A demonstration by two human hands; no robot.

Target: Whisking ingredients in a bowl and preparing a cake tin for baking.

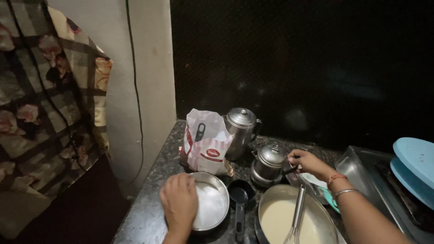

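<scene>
Nearest the camera, the left hand (179, 203) lies flat, fingers spread, over the left rim of a round steel tin (210, 201) that holds a level white powder; it steadies the tin rather than clasping it. The tin sits on the dark speckled bench (149, 203), just left of a small black ladle-like cup (239, 196) whose handle points toward the camera.

To do this well, I judge the left hand should keep the tin pinned so it cannot slide on the stone, and any scoop should be drawn level so powder does not spill over the rim.

The right hand (307, 162) reaches across to the small lidded steel pot (269, 165), fingers pinched narrow at its side handle; whether it grips firmly I cannot tell. A bangle and a red thread sit on that wrist.

Further out, a large steel bowl (316, 208) holds pale batter with a whisk (296, 217) standing in it. Behind stand a red-and-white pouch (205, 142) and a taller steel jug (242, 131). At the right edge are a steel tray (357, 167) and light blue lids (413, 158).
</scene>
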